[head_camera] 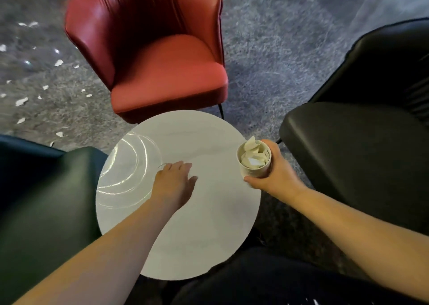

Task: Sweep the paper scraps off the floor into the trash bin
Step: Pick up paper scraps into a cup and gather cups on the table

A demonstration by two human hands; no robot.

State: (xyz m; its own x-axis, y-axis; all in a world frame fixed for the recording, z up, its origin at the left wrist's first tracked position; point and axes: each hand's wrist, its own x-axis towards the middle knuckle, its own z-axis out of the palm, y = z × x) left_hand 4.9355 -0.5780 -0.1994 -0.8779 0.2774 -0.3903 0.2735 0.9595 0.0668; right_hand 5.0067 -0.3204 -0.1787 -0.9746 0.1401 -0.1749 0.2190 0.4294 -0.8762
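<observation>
While both forearms reach out from the bottom of my view, I see my left hand [175, 179] lying palm down over the round white table [209, 235], its fingers [180, 166] straight and loosely spread, holding nothing. My right hand [274, 172] sits at the table's right edge, its fingers curled round a small white cup [254, 163] that stands upright; my thumb shows at the cup's near side. The cup is stuffed with crumpled white paper pieces [251, 153], some poking above the rim. A bright curved glare marks the left part of the table. Just left of the table I see a dark green chair [46, 200], and to the right a black chair [359, 153], its seat near the hand with the cup. Beyond the table's far edge stands a red chair [162, 60], its seat front close to the table. Farther out, on the grey carpeted floor [278, 60] to the left of the red chair, the paper scraps [22, 101] lie scattered, small white bits well apart from one another and from the table. I cannot make out a trash bin anywhere.
</observation>
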